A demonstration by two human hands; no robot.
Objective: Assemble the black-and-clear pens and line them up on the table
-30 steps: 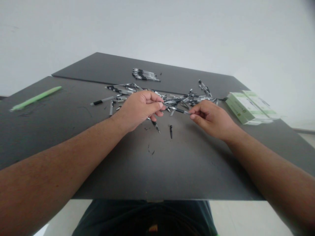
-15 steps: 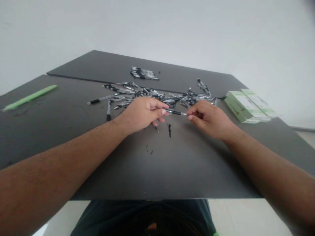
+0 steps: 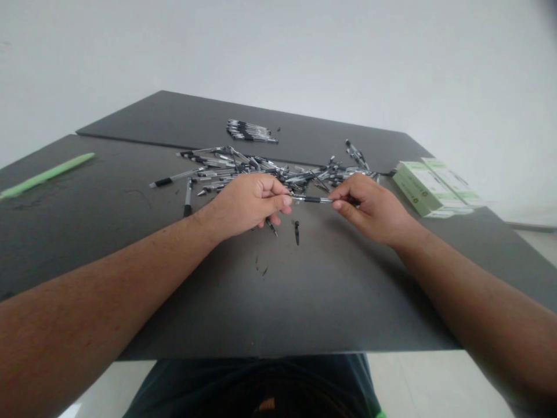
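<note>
Between my two hands a clear pen with a black grip (image 3: 311,199) is held nearly level above the table. My left hand (image 3: 250,203) pinches its left end between thumb and forefinger, the other fingers curled loosely below. The thumb and fingertips of my right hand (image 3: 369,208) close on its right end, hiding the tip. Just behind both hands spreads a loose heap of clear and black pens (image 3: 217,172), partly covered by them. A small black part, perhaps a pen cap (image 3: 296,232), lies on the table in front of the pen. Below my left fingers a pen tip (image 3: 272,229) shows.
A neat row of pens (image 3: 250,131) lies at the back of the dark table (image 3: 278,313). Green and white boxes (image 3: 429,188) stand at the right. A long green pen-shaped object (image 3: 47,176) lies far left. Dark scraps (image 3: 261,268) are near the front.
The held pen has turned slightly and now lies closer to level, its right end a little higher. Both hands keep their hold. The whole view has shifted slightly.
</note>
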